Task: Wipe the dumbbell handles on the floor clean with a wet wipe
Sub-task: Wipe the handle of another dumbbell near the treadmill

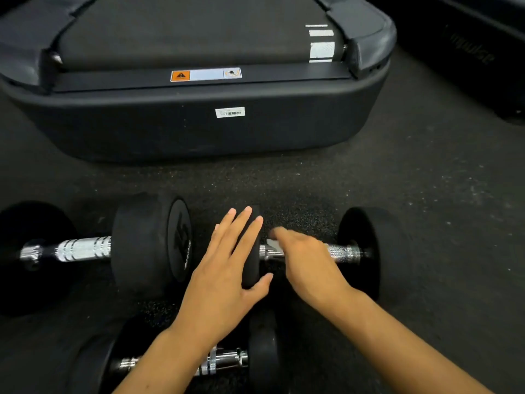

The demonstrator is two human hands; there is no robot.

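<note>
Three black dumbbells with chrome handles lie on the dark rubber floor. The right dumbbell (pixel 360 251) lies across the view; my left hand (pixel 227 268) rests flat with spread fingers on its left weight head (pixel 251 263). My right hand (pixel 306 260) covers the middle of its handle (pixel 343 253), pressing a white wet wipe (pixel 272 243) whose edge shows at my fingertips. The left dumbbell (pixel 85 248) lies untouched, its knurled handle bare. A third dumbbell (pixel 221 362) lies nearer me, partly hidden under my left forearm.
The rear end of a dark treadmill (pixel 199 115) stands close behind the dumbbells, with a warning label and a barcode sticker. Another dark machine base (pixel 477 58) sits at the upper right. Speckled rubber floor (pixel 440 194) spreads to the right.
</note>
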